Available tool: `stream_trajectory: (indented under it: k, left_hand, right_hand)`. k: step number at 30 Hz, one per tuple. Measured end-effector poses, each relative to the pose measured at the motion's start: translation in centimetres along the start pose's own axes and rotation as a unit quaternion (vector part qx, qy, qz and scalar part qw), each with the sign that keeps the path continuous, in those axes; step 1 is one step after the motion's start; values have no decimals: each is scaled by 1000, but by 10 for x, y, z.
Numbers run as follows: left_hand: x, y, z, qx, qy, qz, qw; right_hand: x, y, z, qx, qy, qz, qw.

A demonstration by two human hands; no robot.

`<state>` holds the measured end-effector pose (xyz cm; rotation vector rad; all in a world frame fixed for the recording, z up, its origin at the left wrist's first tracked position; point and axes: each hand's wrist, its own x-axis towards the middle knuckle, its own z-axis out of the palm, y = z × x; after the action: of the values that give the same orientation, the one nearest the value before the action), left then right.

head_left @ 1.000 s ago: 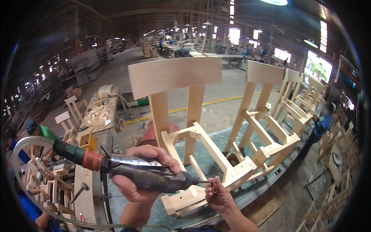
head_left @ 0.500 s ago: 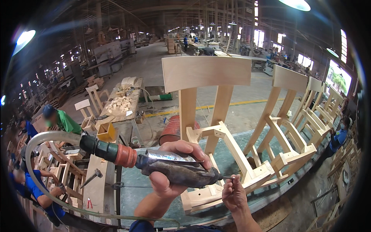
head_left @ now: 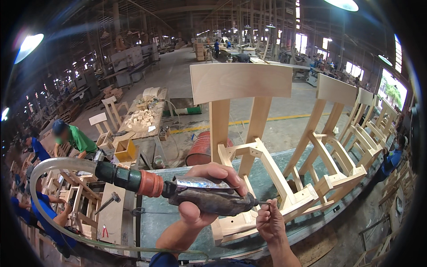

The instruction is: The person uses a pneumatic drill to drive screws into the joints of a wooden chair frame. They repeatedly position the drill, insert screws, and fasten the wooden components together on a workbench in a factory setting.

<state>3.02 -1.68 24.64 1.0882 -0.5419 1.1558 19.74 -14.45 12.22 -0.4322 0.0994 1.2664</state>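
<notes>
The left hand (head_left: 199, 218) grips one tool (head_left: 211, 201); the right hand (head_left: 271, 221) pinches its single thin shaft (head_left: 263, 203).

A long workshop hall recedes under a dark roof (head_left: 151, 13) of beams. Round lamps (head_left: 30, 48) glow overhead, and daylight enters through windows (head_left: 354, 70) and a tall opening (head_left: 392, 92) showing greenery at the right. A yellow line (head_left: 284, 116) crosses the grey floor (head_left: 178, 75); beyond it, a wooden desk (head_left: 140, 133) bears a heap of pale offcuts (head_left: 140, 118).
</notes>
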Motion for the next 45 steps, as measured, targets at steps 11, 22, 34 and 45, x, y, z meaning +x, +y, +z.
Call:
stream_trajectory:
  k: [11, 22, 34, 45]
  left_hand:
    - [17, -1, -5, 54, -23, 65, 996]
    - [28, 31, -1, 82, 37, 137, 986]
    - [26, 36, 2, 114, 68, 142, 981]
    - [31, 19, 23, 127, 88, 45, 987]
  right_hand:
    - [-10, -8, -14, -31, -105, 98, 989]
    - [43, -38, 11, -943, -70, -94, 313]
    - [76, -40, 19, -855, -74, 2, 513]
    - [72, -72, -10, -773, -164, 122, 601]
